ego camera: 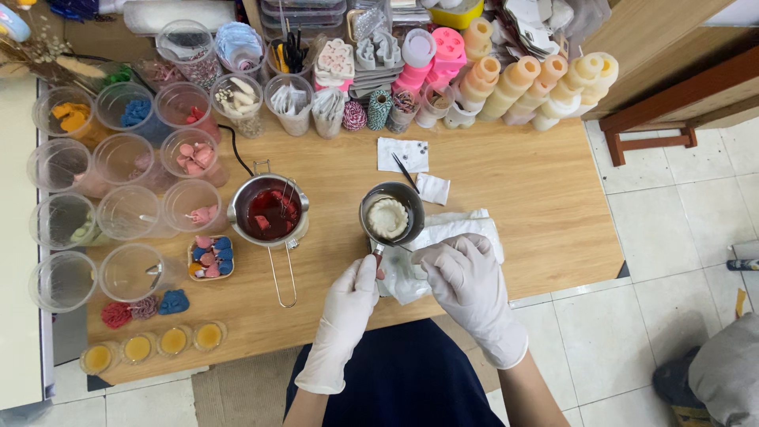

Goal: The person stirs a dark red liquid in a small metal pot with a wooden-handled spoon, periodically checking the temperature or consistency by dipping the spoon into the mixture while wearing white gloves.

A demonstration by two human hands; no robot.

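My left hand (353,296), in a white glove, grips the handle of a small metal pouring pot (392,214) near the wooden table's front edge. Inside the pot lies a white fluted piece of wax (387,217). My right hand (462,273), also gloved, rests with fingers curled on a crumpled white cloth (455,229) just right of the pot's handle. A second metal pot (268,212) holding dark red liquid stands to the left, its long handle pointing toward me.
Clear plastic cups (126,158) of coloured wax shapes fill the table's left side. Silicone moulds (506,83), twine spools and jars line the back. Small yellow candles (154,345) sit at the front left. Another person's grey sleeve (723,375) shows over the tiled floor at bottom right.
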